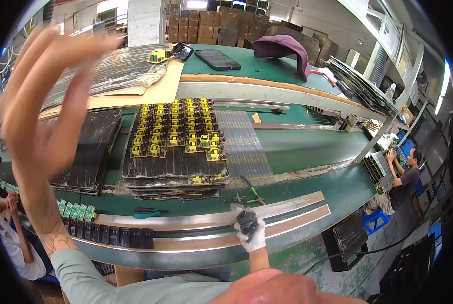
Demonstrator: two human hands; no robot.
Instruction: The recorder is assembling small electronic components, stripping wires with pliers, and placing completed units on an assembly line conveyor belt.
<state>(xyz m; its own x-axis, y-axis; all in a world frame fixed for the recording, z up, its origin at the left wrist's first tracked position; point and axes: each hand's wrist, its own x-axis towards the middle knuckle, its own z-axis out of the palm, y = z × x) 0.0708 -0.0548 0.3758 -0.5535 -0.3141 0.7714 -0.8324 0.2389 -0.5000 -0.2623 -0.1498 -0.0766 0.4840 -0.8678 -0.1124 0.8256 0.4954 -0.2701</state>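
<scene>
My left hand (36, 116) is raised high and close at the left, bare and slightly blurred, with fingers curved and apart and nothing between them. Over the bench's front edge, my right hand (258, 240), in a white glove, grips a small black plastic casing (247, 221). It is beside two long metal rails (201, 219). A row of black casings (112, 236) stands along the rails to the left, with several green circuit boards (79, 210) behind it. Green-handled pliers (254, 191) and a teal-handled tool (148, 213) lie beyond the rails.
Circuit boards with yellow transformers (174, 126) cover stacked dark sheets (173, 169) mid-bench. On the upper shelf are a phone (218, 59), a purple cloth (284, 48) and one yellow board (159, 55). A seated co-worker (406, 177) is at the right; another person's arm (21, 243) shows at the left.
</scene>
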